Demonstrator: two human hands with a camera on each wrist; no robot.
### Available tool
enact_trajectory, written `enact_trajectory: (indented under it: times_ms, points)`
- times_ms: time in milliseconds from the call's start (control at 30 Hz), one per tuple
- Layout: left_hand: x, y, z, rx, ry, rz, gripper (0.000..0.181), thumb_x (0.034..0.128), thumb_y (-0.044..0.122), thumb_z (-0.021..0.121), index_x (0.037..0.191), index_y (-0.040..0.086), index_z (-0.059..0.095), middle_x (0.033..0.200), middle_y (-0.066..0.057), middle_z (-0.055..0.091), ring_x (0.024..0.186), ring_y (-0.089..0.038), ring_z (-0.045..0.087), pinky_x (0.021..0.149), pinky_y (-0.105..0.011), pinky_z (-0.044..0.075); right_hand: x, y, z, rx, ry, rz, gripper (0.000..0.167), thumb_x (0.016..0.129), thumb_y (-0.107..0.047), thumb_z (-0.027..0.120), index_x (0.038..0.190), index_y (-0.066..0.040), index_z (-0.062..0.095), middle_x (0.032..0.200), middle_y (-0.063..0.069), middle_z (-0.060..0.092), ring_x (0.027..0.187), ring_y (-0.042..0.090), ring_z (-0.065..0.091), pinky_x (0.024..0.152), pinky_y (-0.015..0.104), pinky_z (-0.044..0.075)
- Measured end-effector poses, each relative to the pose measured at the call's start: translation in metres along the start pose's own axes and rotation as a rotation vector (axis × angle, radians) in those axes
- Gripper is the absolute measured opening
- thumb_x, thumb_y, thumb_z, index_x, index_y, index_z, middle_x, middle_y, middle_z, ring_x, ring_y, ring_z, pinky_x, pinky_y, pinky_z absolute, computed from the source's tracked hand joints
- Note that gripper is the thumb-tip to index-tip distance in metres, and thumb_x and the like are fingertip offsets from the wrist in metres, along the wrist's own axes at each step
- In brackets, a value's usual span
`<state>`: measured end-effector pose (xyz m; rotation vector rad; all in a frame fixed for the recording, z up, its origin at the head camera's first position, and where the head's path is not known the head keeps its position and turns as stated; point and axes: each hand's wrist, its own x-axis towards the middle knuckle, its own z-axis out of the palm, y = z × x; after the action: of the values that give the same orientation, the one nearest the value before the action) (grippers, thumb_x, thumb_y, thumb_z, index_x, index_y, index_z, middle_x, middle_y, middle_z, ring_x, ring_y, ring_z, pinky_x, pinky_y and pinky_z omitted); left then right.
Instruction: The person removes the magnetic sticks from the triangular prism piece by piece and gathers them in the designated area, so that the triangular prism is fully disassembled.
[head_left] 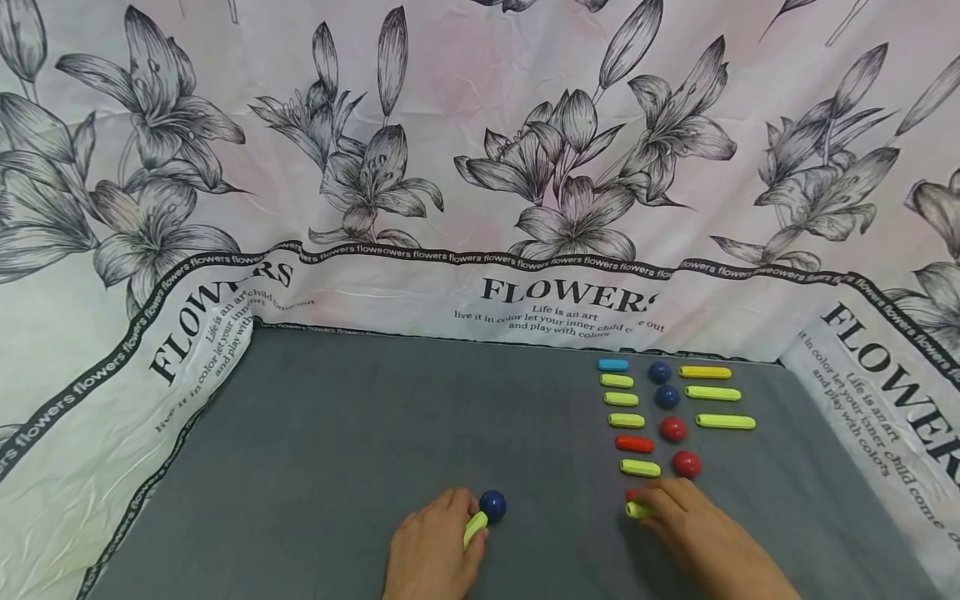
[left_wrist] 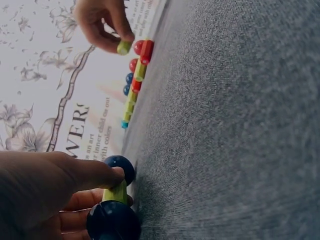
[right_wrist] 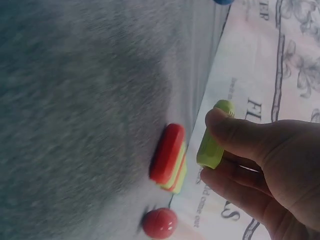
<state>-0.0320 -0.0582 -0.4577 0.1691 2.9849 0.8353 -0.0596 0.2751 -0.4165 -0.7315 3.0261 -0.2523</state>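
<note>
Near the front of the grey cloth, my left hand [head_left: 435,546] pinches a yellow-green stick [head_left: 475,528] between thumb and fingers. One dark blue ball [head_left: 492,506] sits at its far end, and the left wrist view shows another dark blue ball [left_wrist: 114,222] at the near end. My right hand [head_left: 697,533] pinches a short yellow-green stick [right_wrist: 212,145] by the thumb and fingertips, raised off the cloth. Close beside it lies a short red stick [right_wrist: 167,152], mostly hidden by that hand in the head view.
Short sticks form a column at right, with a blue one [head_left: 612,365] at the back. Beside them stand two blue balls [head_left: 667,396] and two red balls [head_left: 673,429], then longer sticks [head_left: 712,393]. A flower-printed cloth [head_left: 375,292] rises behind and at both sides.
</note>
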Motion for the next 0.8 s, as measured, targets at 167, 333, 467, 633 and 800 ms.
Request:
enact_trajectory:
  times_ms: [167,333,467,633,800]
  points:
    - [0.000,0.000,-0.001,0.006,0.013,0.012,0.020,0.0893,0.031,0.085,0.098,0.024,0.070,0.083,0.012,0.059,0.067,-0.007,0.056,0.059,-0.031,0.042,-0.003,0.007,0.003,-0.002,-0.064,0.062,0.031,0.086,-0.030,0.090,0.109,-0.037,0.070,0.106,-0.019,0.056,0.092,-0.002,0.054,0.080,0.027,0.058]
    - [-0.003,-0.002,-0.001,-0.006,0.042,0.035,0.018,0.0882,0.030,0.086,0.096,0.026,0.071,0.080,0.014,0.058,0.066,-0.006,0.054,0.058,-0.030,0.040,-0.006,0.012,0.008,-0.026,-0.085,0.064,0.030,0.085,-0.030,0.091,0.107,-0.037,0.073,0.102,-0.021,0.056,0.089,-0.004,0.053,0.077,0.026,0.058]
    - [-0.003,-0.002,0.000,-0.019,0.041,0.032,0.017,0.0878,0.030,0.087,0.096,0.029,0.072,0.079,0.016,0.056,0.064,-0.004,0.051,0.058,-0.030,0.040,-0.008,0.015,0.011,-0.052,-0.062,0.037,0.029,0.083,-0.029,0.092,0.105,-0.033,0.075,0.099,-0.022,0.056,0.087,-0.006,0.052,0.075,0.025,0.058]
    - [-0.004,-0.002,0.000,-0.024,0.029,0.028,0.016,0.0877,0.031,0.087,0.099,0.030,0.076,0.080,0.016,0.057,0.063,-0.002,0.049,0.058,-0.030,0.041,-0.008,0.022,0.014,-0.037,-0.134,0.019,0.026,0.085,-0.031,0.090,0.106,-0.032,0.076,0.096,-0.022,0.055,0.084,-0.005,0.050,0.074,0.027,0.058]
    - [-0.004,-0.002,0.001,-0.032,0.047,0.048,0.017,0.0880,0.033,0.087,0.102,0.034,0.078,0.080,0.016,0.057,0.064,-0.002,0.050,0.058,-0.032,0.041,-0.008,0.024,0.017,-0.073,-0.134,-0.005,0.025,0.085,-0.032,0.090,0.106,-0.029,0.076,0.093,-0.022,0.052,0.082,-0.005,0.049,0.073,0.029,0.056]
